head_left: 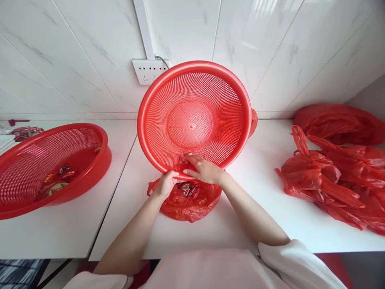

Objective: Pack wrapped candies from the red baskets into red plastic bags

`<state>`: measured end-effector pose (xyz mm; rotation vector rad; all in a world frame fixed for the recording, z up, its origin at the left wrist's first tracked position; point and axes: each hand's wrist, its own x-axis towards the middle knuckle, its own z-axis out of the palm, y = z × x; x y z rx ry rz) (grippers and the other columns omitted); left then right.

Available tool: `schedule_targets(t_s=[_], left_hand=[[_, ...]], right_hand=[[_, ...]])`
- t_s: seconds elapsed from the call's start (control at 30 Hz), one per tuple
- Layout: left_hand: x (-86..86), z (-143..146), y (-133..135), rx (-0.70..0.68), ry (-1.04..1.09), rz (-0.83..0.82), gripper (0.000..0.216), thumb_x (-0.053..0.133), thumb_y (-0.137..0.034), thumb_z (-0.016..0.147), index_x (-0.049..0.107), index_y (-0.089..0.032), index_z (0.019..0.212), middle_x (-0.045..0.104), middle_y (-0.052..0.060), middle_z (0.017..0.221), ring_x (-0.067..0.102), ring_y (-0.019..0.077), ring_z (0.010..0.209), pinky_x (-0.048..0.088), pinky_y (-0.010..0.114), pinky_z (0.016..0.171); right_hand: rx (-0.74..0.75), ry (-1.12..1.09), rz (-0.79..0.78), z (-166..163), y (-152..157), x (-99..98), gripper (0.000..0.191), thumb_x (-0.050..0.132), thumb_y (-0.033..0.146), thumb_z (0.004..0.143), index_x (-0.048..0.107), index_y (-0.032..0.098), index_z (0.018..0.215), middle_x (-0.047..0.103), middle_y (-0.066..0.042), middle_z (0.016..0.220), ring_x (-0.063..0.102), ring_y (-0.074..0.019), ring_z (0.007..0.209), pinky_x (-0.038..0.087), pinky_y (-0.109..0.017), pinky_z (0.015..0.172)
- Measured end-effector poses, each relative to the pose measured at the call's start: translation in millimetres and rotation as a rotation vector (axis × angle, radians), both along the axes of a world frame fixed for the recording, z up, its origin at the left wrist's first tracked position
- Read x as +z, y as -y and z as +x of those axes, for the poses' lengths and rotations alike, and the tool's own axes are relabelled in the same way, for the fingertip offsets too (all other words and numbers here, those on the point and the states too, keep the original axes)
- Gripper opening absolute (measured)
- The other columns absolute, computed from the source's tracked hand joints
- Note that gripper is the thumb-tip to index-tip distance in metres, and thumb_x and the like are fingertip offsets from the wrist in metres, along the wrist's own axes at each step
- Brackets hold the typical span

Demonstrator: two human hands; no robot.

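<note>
A red perforated plastic basket (192, 124) stands tipped toward me, its lower rim over the mouth of a red plastic bag (191, 212). My left hand (167, 184) is closed on the basket's lower rim, at the bag's edge. My right hand (207, 170) reaches over that rim, thumb apart and fingers stretched against the inner wall. A small pale thing shows by its fingertips, too hidden to name. Inside the bag lie red-wrapped packets (192, 189), one with a cream patch of print.
At the left, a second red basket (105, 148) leans, with several wrapped packets (61, 176) in it. Tied red plastic bags (339, 180) are heaped at the right. A socket strip (147, 72) is on the tiled wall behind the white tables (240, 212).
</note>
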<state>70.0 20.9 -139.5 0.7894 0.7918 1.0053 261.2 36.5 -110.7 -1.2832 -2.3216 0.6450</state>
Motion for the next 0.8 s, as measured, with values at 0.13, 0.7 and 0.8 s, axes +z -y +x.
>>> schedule_targets(t_s=[0.13, 0.7, 0.8], left_hand=[[2.9, -6, -6, 0.035, -0.016, -0.01, 0.023, 0.057, -0.021, 0.07, 0.07, -0.013, 0.088, 0.073, 0.008, 0.091, 0.066, 0.0294, 0.098, 0.056, 0.04, 0.079], [18.3, -31, -23, 0.236, 0.041, 0.056, 0.018, 0.056, -0.023, 0.076, 0.066, -0.016, 0.089, 0.07, 0.007, 0.103, 0.065, 0.0252, 0.101, 0.057, 0.044, 0.086], [21.2, -41, -23, 0.161, -0.007, 0.095, 0.026, 0.055, -0.028, 0.076, 0.066, -0.013, 0.095, 0.07, 0.011, 0.105, 0.065, 0.0293, 0.104, 0.056, 0.048, 0.086]], right_hand=[[0.157, -0.081, -0.021, 4, 4, 13.0, 0.059, 0.065, 0.044, 0.084, 0.054, 0.019, 0.136, 0.061, -0.013, 0.13, 0.058, -0.0282, 0.118, 0.047, -0.043, 0.1], [-0.008, -0.284, -0.072, 30, 13, 42.8, 0.032, 0.046, 0.02, 0.094, 0.06, 0.026, 0.122, 0.073, -0.002, 0.087, 0.071, -0.0179, 0.077, 0.056, -0.034, 0.077], [-0.096, -0.225, 0.149, 30, 7, 36.1, 0.042, 0.054, 0.015, 0.087, 0.054, 0.027, 0.127, 0.068, -0.006, 0.105, 0.067, -0.0204, 0.09, 0.055, -0.037, 0.081]])
